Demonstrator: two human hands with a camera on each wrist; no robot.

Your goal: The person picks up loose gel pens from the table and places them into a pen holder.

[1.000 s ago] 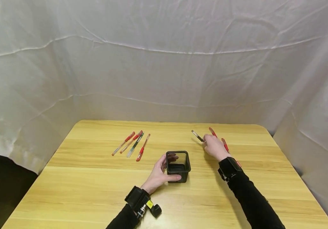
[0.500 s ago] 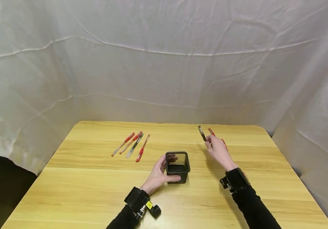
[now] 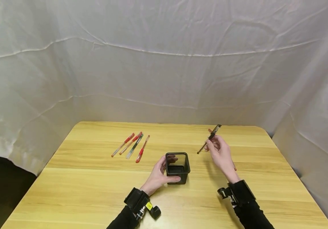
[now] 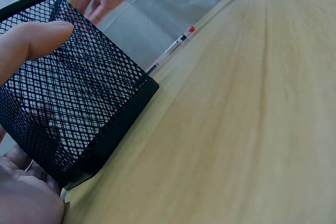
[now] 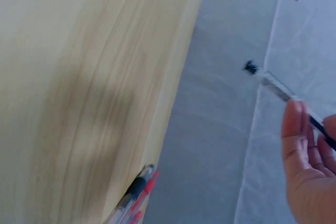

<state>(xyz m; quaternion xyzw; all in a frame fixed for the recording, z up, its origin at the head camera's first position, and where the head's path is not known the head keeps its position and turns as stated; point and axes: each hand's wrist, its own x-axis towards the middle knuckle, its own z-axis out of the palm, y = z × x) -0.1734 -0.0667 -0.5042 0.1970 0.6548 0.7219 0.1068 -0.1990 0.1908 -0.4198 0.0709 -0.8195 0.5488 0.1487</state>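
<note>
Head view: the right grip (image 3: 221, 156) is drawn nearly closed, thumb and fingertips pinching a black pen (image 3: 212, 135) partway along its length. This pen slants above the bench (image 3: 66, 190), one end rising beyond the right grip, the other dipping to its left. The left grip (image 3: 156, 178) is spread to the width of a black mesh cup (image 3: 184, 178), thumb across the near wall and fingers round the far side. The cup stands upright on the bench, just right of the left grip and near the right one. Beyond the left grip and to its left lie three red pens (image 3: 143, 149) and a dark pen (image 3: 135, 145). Just behind the right grip, a red pen (image 3: 210, 130) is partly hidden. Right wrist view: a dark-and-clear pen (image 5: 137, 184) lies beside red ones, to one side of the right grip.
</note>
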